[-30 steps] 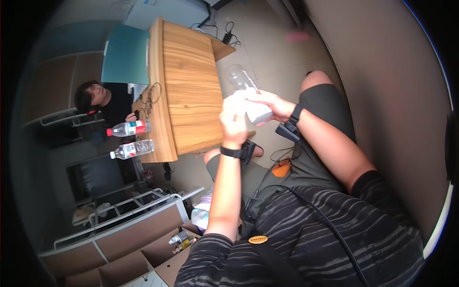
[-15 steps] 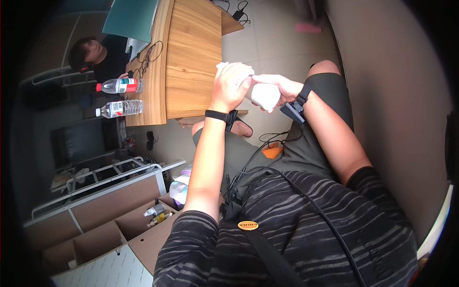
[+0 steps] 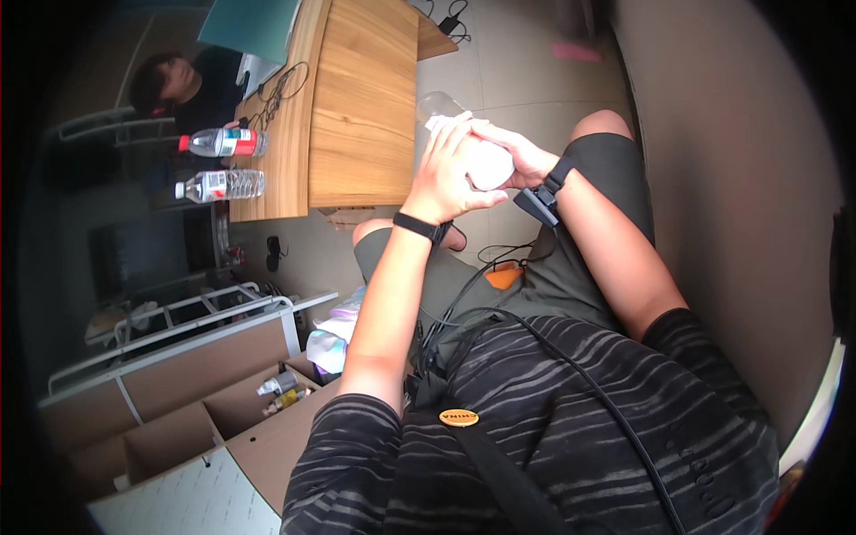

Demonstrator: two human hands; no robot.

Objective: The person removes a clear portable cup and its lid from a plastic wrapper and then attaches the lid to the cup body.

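My left hand (image 3: 443, 169) lies along one side of a soft-looking white thing (image 3: 490, 163), perhaps paper or cloth, with the thumb stretched below it. From the other side my right hand (image 3: 528, 160) closes round the same white thing, its fingers partly hidden behind it. A clear, rounded vessel (image 3: 439, 104) sticks out past my left fingertips, away from me; whether it is glass or plastic I cannot tell. The white thing seems to wrap it, and the join is covered by my hands. Both wrists carry black straps.
Left of my hands stands a wooden desk (image 3: 361, 116), holding two clear bottles (image 3: 234, 185), cables (image 3: 283, 94) and a teal panel (image 3: 250, 28). A person (image 3: 192, 94) sits beyond it. An open drawer unit (image 3: 178, 432) lies lower left; a wall (image 3: 722, 178) rises on the right. Cables (image 3: 455, 312) cross my lap.
The clear vessel has come into view beyond my left fingers. My left hand has shifted slightly right and down, its thumb now pointing right. The white thing has moved up and left.
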